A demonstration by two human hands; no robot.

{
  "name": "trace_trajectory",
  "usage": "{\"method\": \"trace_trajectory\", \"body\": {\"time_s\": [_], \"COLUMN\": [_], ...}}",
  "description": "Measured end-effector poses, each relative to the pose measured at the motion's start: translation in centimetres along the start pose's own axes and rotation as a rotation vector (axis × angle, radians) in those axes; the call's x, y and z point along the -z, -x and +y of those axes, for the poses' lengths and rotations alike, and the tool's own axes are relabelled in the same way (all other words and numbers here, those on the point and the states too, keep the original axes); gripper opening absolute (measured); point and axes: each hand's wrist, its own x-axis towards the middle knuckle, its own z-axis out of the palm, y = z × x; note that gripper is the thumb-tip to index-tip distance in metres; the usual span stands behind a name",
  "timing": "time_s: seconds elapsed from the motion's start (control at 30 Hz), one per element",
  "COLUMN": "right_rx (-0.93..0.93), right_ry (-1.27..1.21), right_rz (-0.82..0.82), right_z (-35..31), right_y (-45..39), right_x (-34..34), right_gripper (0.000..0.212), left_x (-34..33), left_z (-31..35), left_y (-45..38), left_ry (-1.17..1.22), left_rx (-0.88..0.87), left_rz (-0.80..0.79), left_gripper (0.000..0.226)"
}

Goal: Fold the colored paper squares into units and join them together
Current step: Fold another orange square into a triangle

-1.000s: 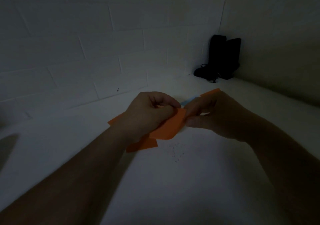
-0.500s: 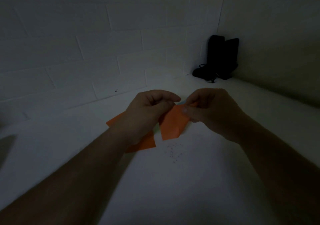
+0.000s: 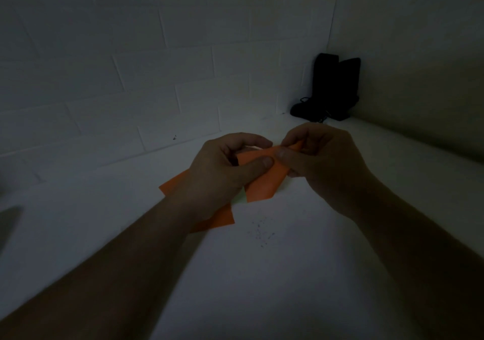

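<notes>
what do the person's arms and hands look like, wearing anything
Both forearms are bare up to the frame edge: no sleeves show. The left hand and right hand wear no gloves, and no rings, watch or bracelets show, though the dim light could hide small ones. The thumbnails look short and unpainted.

Folded orange paper piece [image 3: 262,180], thin, matt and smooth, with crisp creased edges; flat orange paper sheets [image 3: 220,219] beneath, of the same matt finish; a pale green paper corner [image 3: 239,198] showing between them, likewise matt. White table surface [image 3: 288,274], smooth and dull, marked by a patch of small dark specks [image 3: 259,231]. White painted brick wall [image 3: 131,77], matt, with shallow recessed joints. Black objects in the corner [image 3: 332,88], matt and dark; material not discernible in the dim light
</notes>
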Motion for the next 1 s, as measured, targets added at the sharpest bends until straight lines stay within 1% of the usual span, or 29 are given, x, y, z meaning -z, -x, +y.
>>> {"method": "trace_trajectory", "body": {"time_s": [0.2, 0.37, 0.47, 0.53, 0.77, 1.0], "right_rx": [0.001, 0.003, -0.056, -0.064, -0.011, -0.038], "right_ry": [-0.043, -0.047, -0.079, -0.071, 0.004, -0.083], "right_rz": [0.025, 0.011, -0.019, -0.029, -0.051, -0.057], "right_z": [0.2, 0.3, 0.2, 0.1, -0.1, 0.0], "right_y": [-0.1, -0.1, -0.4, -0.5, -0.6, -0.7], "right_x": [-0.1, -0.1, 0.5, 0.9, 1.7, 2.2], "right_gripper": [0.013, 0.011, 0.020, 0.024, 0.022, 0.019], "left_x": [-0.1, 0.0, 0.3, 0.5, 0.8, 1.0], "left_z": [-0.5, -0.4, -0.3, -0.2, 0.3, 0.4], "left_y": [-0.1, -0.3, -0.4, -0.4, -0.2, -0.3], "left_ry": [0.025, 0.012, -0.017, -0.026, -0.121, -0.106], "left_rx": [-0.011, 0.031, 0.046, 0.048, -0.005, 0.011], "left_rz": [0.000, 0.056, 0.088, 0.089, 0.062, 0.089], "left_gripper": [0.018, 0.018, 0.020, 0.020, 0.019, 0.018]}}
